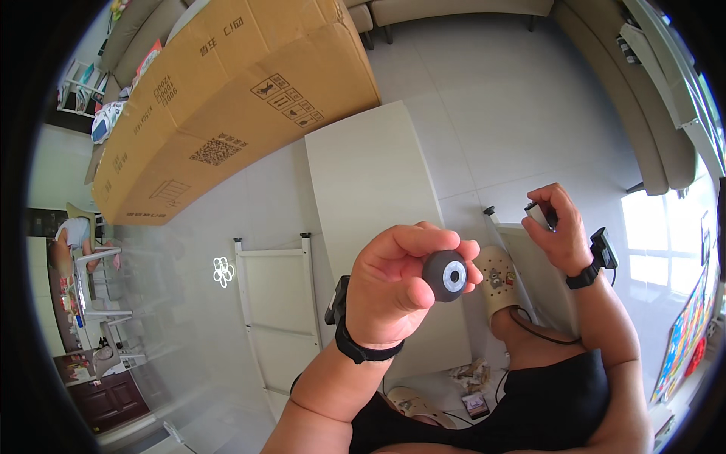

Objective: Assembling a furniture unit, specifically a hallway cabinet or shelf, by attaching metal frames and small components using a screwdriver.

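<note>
My left hand is raised in the middle, fingers closed around a round dark-grey knob. The knob's face shows a white ring around a dark hole. Farther right, my right hand pinches a small silver-and-black piece; its kind is hard to make out, as the fingers partly cover it. Under my left hand lies a long white panel. Beside my right forearm is another pale panel, with a black foot at its corner.
A large cardboard box fills the upper left. A white frame with black feet lies on the floor to the left. A phone and crumpled wrapping lie by my clogs. A sofa curves along the right.
</note>
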`<state>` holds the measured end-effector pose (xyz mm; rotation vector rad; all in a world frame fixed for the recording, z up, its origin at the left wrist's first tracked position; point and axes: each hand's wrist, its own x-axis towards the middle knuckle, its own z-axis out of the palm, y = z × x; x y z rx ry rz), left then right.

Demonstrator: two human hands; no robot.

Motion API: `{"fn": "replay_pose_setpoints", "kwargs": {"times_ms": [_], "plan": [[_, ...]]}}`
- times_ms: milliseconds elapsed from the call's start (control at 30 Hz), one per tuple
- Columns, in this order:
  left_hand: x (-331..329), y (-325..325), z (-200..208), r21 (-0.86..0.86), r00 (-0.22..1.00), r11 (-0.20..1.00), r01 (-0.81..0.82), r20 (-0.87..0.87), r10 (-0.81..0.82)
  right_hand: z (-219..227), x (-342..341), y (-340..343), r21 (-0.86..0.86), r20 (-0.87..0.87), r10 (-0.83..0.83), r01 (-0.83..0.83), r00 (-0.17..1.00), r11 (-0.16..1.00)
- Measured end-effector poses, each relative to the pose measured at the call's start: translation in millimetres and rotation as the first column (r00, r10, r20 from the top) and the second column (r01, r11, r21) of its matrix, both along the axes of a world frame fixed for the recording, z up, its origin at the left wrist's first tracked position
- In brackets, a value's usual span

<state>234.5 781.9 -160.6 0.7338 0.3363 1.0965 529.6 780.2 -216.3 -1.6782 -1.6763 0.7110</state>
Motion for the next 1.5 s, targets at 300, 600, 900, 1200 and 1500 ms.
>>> {"fn": "replay_pose_setpoints", "kwargs": {"times_ms": [300, 600, 900, 1200, 1500], "plan": [[1, -2, 3, 0.037, 1.000, 0.999, -0.004, -0.007, 0.004, 2, 1, 0, -0.008, 0.015, 0.008, -0.008, 1.000, 1.000], [1, -4, 3, 0.113, 1.000, 0.993, 0.013, 0.009, -0.014, 1, 2, -1, -0.003, 0.009, 0.004, -0.004, 1.000, 1.000], [2, -5, -2, 0.184, 0.998, 0.982, 0.044, 0.044, -0.053, 3, 3, -1, 0.001, 0.015, 0.020, -0.020, 1.000, 1.000], [2, -4, -6, 0.189, 0.988, 0.979, 0.081, 0.118, -0.104, 1, 3, 0, -0.010, -0.008, 0.017, -0.017, 1.000, 1.000], [3, -3, -18, 0.127, 0.986, 0.988, 0.093, 0.125, -0.109, 4, 4, -3, 0.026, 0.015, 0.016, -0.017, 1.000, 1.000]]}}
